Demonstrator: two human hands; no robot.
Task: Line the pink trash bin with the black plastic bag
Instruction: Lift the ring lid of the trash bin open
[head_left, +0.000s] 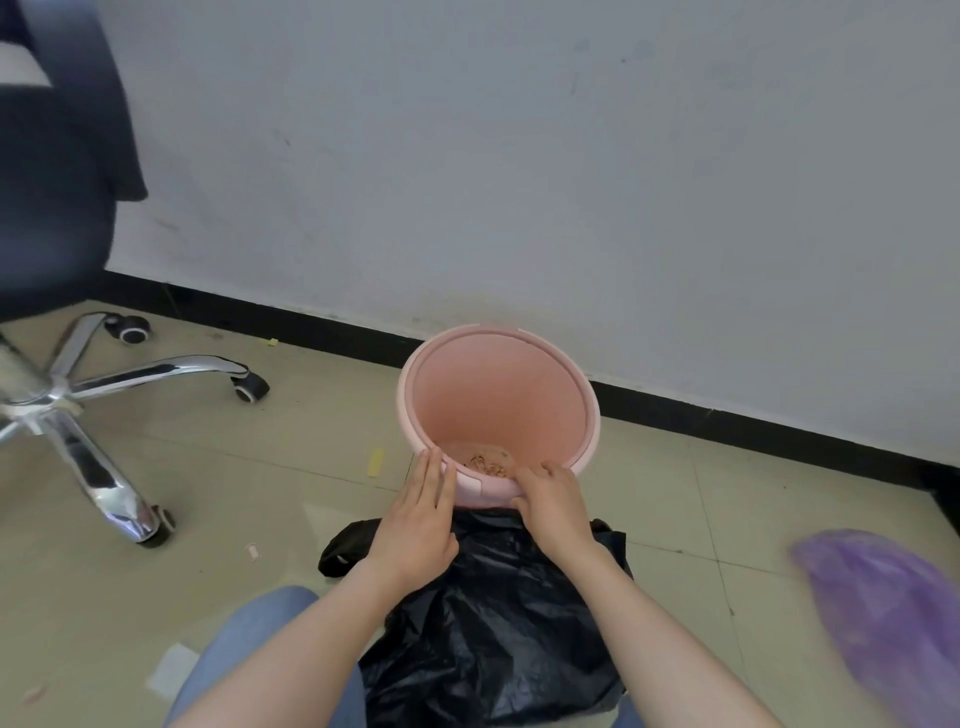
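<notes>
Pink bin (498, 395) sits on the floor by the wall, unlined. Black bag (493, 623) lies crumpled just in front of it. Left hand (421, 519) rests flat, fingers straight, against the near rim; right hand (553, 501) pinches that rim.

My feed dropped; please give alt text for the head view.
Both bare hands, left hand and right hand, touch the near rim of the unlined round pink plastic trash bin; the crumpled black plastic bag lies on the tiled floor below them.
</notes>
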